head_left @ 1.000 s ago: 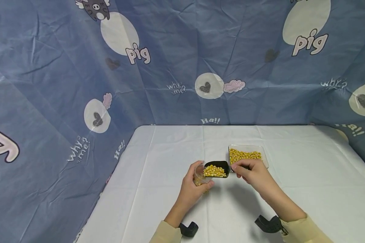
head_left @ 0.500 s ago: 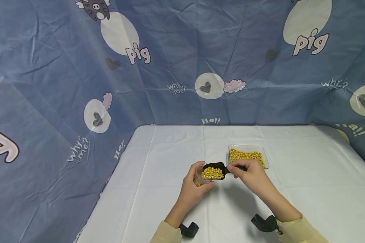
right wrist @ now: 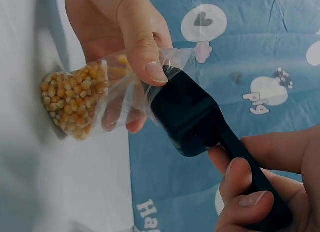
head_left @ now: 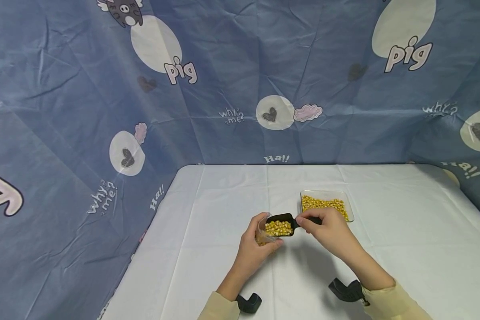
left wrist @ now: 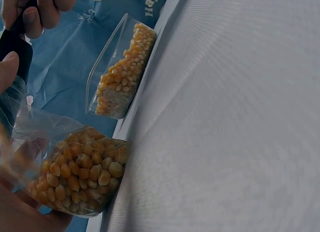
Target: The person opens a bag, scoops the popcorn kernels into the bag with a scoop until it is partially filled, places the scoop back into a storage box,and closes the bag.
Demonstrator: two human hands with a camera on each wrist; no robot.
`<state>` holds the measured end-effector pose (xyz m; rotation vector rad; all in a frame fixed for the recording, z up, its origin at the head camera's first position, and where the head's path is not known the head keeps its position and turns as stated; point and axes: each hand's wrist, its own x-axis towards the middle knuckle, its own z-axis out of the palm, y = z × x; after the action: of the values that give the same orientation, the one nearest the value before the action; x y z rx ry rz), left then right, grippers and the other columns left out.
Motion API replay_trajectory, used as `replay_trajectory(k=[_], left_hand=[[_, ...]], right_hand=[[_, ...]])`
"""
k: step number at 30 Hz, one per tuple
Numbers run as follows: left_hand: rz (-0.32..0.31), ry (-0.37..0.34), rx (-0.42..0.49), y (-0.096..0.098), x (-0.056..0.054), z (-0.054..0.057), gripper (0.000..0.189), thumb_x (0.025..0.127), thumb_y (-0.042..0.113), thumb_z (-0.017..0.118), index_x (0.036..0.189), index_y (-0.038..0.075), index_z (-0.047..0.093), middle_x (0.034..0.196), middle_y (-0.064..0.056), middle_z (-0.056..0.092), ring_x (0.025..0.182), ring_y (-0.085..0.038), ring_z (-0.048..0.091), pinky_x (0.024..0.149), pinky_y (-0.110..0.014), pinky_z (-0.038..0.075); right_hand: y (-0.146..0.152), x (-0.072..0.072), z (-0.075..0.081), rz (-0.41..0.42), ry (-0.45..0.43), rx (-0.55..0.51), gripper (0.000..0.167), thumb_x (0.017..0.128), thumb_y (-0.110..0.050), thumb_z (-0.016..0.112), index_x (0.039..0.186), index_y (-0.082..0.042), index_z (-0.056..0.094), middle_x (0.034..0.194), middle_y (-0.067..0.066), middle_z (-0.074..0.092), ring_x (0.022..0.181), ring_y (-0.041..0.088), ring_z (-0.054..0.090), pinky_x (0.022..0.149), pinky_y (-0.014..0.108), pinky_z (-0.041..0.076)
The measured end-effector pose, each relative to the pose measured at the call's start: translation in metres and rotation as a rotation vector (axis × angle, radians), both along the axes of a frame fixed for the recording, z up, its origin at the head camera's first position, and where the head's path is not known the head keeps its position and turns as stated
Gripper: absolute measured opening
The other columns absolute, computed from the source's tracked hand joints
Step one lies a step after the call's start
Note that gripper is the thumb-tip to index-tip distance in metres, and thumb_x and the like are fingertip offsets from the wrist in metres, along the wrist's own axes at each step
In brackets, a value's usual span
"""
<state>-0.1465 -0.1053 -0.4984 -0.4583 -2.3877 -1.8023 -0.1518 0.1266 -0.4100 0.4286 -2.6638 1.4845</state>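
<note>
My left hand [head_left: 253, 247] grips a clear plastic bag [left wrist: 47, 123] near its mouth. Yellow corn kernels [left wrist: 82, 172] fill the bag's lower part, which rests on the table in the left wrist view. With thumb and fingers, my right hand [head_left: 329, 227] pinches the handle of a black scoop [right wrist: 187, 114]. A heap of kernels [head_left: 278, 228] lies in the scoop, whose front end sits inside the bag's opening. In the right wrist view the left thumb presses over the bag's rim by the scoop.
Behind the right hand stands a clear rectangular container [head_left: 350, 209] holding more corn kernels. A white cloth [head_left: 208, 213] covers the table, and a blue printed curtain [head_left: 224, 71] hangs at its back and left. Black wrist mounts [head_left: 346, 291] stick out below the forearms.
The right hand has moved slightly left, bringing the loaded scoop further into the bag's mouth. The left hand and bag stay almost in place.
</note>
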Motion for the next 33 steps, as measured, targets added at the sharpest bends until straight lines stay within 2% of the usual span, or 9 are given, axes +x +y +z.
replay_trajectory(k=[4, 10, 17, 21, 27, 33], left_hand=[[0.001, 0.002, -0.001, 0.0, 0.0, 0.0, 0.074, 0.082, 0.031, 0.086, 0.143, 0.036, 0.046, 0.131, 0.01, 0.06, 0.114, -0.015, 0.059, 0.097, -0.037, 0.045], [0.005, 0.01, -0.009, 0.0, 0.0, -0.001, 0.075, 0.082, 0.032, 0.086, 0.145, 0.033, 0.046, 0.126, 0.009, 0.061, 0.111, -0.015, 0.059, 0.095, -0.037, 0.046], [0.011, 0.011, -0.019, -0.001, 0.0, -0.001, 0.074, 0.082, 0.037, 0.085, 0.144, 0.038, 0.045, 0.126, 0.009, 0.062, 0.11, -0.015, 0.06, 0.094, -0.037, 0.046], [0.007, 0.018, -0.02, -0.001, 0.0, -0.001, 0.074, 0.083, 0.036, 0.085, 0.144, 0.038, 0.044, 0.124, 0.008, 0.063, 0.109, -0.015, 0.06, 0.094, -0.036, 0.046], [0.004, 0.018, -0.018, -0.001, -0.001, -0.001, 0.074, 0.084, 0.032, 0.085, 0.145, 0.038, 0.044, 0.122, 0.006, 0.064, 0.11, -0.015, 0.06, 0.094, -0.036, 0.046], [0.01, 0.012, -0.016, -0.001, 0.0, -0.001, 0.074, 0.084, 0.035, 0.084, 0.145, 0.038, 0.043, 0.122, 0.007, 0.063, 0.11, -0.014, 0.059, 0.095, -0.038, 0.045]], right_hand=[[-0.001, -0.001, -0.001, -0.001, 0.028, 0.025, 0.005, 0.093, -0.024, 0.075, 0.092, -0.02, 0.079, 0.083, -0.008, 0.07, 0.074, 0.016, 0.062, 0.062, 0.031, 0.049], [-0.002, -0.001, -0.003, 0.001, 0.085, 0.064, 0.003, 0.093, -0.026, 0.075, 0.092, -0.026, 0.078, 0.093, -0.013, 0.072, 0.082, 0.01, 0.065, 0.067, 0.031, 0.05], [-0.004, 0.003, 0.0, -0.001, 0.136, 0.085, 0.004, 0.094, -0.025, 0.074, 0.095, -0.024, 0.078, 0.095, -0.013, 0.072, 0.082, 0.009, 0.066, 0.067, 0.031, 0.052], [-0.007, 0.006, 0.002, -0.013, 0.218, 0.122, 0.004, 0.093, -0.023, 0.076, 0.095, -0.023, 0.078, 0.095, -0.015, 0.071, 0.083, 0.005, 0.066, 0.068, 0.03, 0.051], [-0.01, 0.008, 0.001, -0.029, 0.356, 0.182, 0.005, 0.089, -0.023, 0.079, 0.094, -0.024, 0.078, 0.092, -0.018, 0.069, 0.074, 0.001, 0.061, 0.063, 0.028, 0.049], [-0.013, 0.01, 0.002, -0.008, 0.493, 0.225, 0.01, 0.086, -0.021, 0.082, 0.093, -0.024, 0.077, 0.085, -0.019, 0.062, 0.06, -0.002, 0.048, 0.055, 0.023, 0.041]])
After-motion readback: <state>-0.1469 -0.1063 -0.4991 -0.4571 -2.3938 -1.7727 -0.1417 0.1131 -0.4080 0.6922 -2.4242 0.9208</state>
